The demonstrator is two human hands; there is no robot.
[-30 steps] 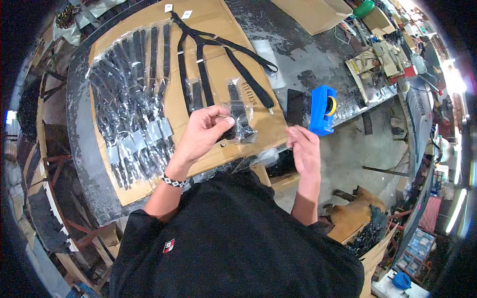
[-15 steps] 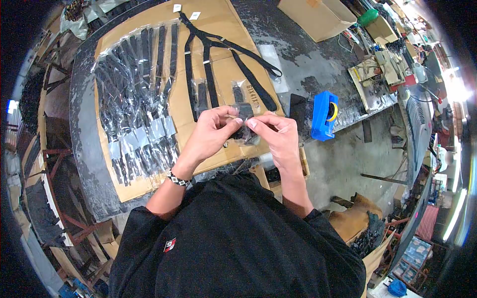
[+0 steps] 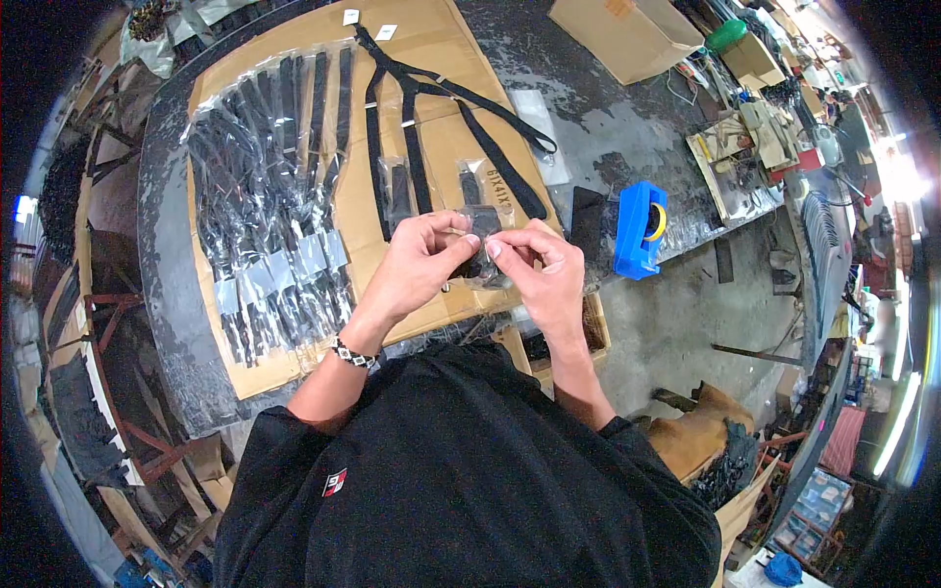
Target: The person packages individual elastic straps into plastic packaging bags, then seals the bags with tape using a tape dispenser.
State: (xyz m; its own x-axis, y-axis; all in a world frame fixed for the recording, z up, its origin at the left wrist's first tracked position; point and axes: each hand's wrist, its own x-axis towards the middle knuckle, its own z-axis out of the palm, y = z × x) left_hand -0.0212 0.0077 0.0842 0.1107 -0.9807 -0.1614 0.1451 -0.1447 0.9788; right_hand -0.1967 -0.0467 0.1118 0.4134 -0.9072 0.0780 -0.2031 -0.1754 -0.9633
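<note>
My left hand [image 3: 414,263] and my right hand [image 3: 545,272] meet at the front edge of a cardboard sheet. Both pinch a small clear plastic bag [image 3: 484,218] between thumb and fingers, with dark strap material inside it. My fingers cover part of the bag. Beyond them lies a pair of black suspenders [image 3: 410,110], its straps fanned out toward me and two white tags at its top. A row of black straps in clear bags [image 3: 284,176] lies to the left, with grey-white bands across the lower part.
The cardboard sheet [image 3: 431,24] covers part of a worn dark table [image 3: 549,59]. Right of my hands stands a blue tape dispenser [image 3: 635,230] with yellow tape. An open cardboard box [image 3: 627,39] sits at the back right. A clear plastic packet [image 3: 537,127] lies by the suspenders.
My right hand has shifted slightly left, its fingers curling closer to my left thumb. My left hand stays almost still, and the things on the table have not moved.
</note>
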